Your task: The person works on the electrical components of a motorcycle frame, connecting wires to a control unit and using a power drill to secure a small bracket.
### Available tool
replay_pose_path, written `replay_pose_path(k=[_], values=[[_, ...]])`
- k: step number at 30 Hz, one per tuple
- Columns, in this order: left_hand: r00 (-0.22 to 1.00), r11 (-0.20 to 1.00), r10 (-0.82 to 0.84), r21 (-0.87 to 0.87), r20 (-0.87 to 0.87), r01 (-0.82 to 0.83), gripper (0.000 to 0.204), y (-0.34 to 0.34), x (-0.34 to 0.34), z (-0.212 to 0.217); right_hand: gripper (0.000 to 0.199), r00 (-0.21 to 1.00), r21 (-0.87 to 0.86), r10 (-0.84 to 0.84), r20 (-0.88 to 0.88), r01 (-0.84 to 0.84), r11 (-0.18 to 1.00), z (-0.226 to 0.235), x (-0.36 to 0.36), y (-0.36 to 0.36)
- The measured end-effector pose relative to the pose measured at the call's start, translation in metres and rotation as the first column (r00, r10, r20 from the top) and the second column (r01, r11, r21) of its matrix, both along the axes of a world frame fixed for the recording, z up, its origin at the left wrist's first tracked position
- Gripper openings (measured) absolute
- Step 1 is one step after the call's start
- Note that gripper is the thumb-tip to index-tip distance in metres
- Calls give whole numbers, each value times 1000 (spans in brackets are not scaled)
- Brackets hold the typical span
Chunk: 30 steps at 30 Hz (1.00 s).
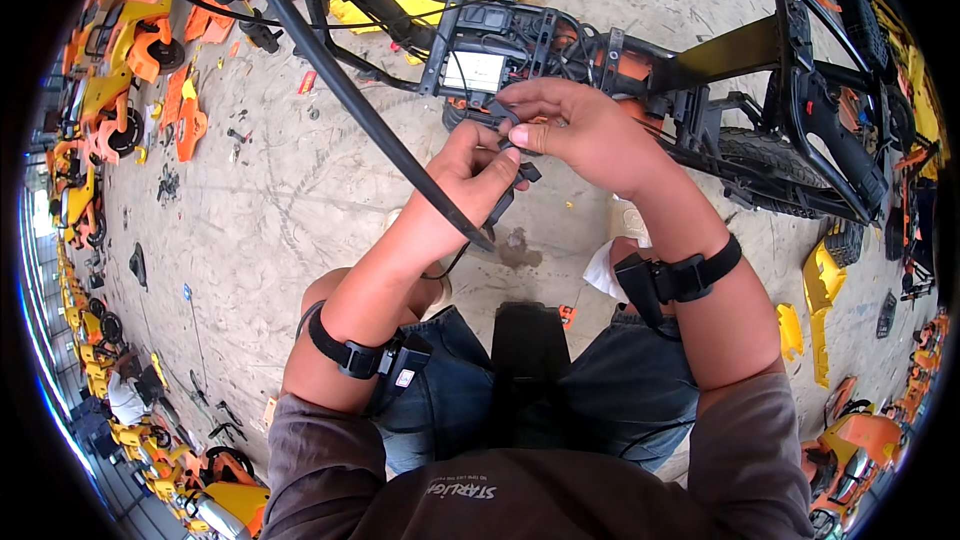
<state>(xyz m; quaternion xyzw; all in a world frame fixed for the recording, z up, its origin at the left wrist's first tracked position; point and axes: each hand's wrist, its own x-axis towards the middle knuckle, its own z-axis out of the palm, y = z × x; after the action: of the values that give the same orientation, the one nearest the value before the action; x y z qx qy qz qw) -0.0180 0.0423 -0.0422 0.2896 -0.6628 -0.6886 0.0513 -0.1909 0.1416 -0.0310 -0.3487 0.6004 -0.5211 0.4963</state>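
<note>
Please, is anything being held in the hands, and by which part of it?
The left hand and right hand together pinch a small black part; exactly where on it cannot be told.

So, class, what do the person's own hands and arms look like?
The left hand and right hand show no gloves. Each forearm carries a black strap with a buckle and a boxy black device; the left device has a small white label. The short sleeves are greyish brown.

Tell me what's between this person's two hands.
In the head view, a small black part sits between the left hand and right hand, pinched by both; its exact kind isn't clear.
</note>
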Motion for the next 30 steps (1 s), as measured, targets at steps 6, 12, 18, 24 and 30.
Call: replay_pose_path(k=[6,12,18,24,30], values=[[997,985,49,171,-63,-37,17,-5,-5,1,28,971,0,23,-238,-24,1000,18,-3,2],[997,993,80,86,12,-81,16,-17,-5,0,11,913,-187,-34,-407,-47,981,-8,-19,17],[999,989,46,140,-8,-44,13,-9,-10,2,30,983,131,-31,-182,55,990,1,-13,8],[1000,989,-20,146,24,17,13,-7,-9,0,43,997,165,-74,-33,79,983,10,-12,3],[999,990,-34,140,20,31,14,-5,-9,-2,43,995,100,-41,91,32,994,20,-13,2]])
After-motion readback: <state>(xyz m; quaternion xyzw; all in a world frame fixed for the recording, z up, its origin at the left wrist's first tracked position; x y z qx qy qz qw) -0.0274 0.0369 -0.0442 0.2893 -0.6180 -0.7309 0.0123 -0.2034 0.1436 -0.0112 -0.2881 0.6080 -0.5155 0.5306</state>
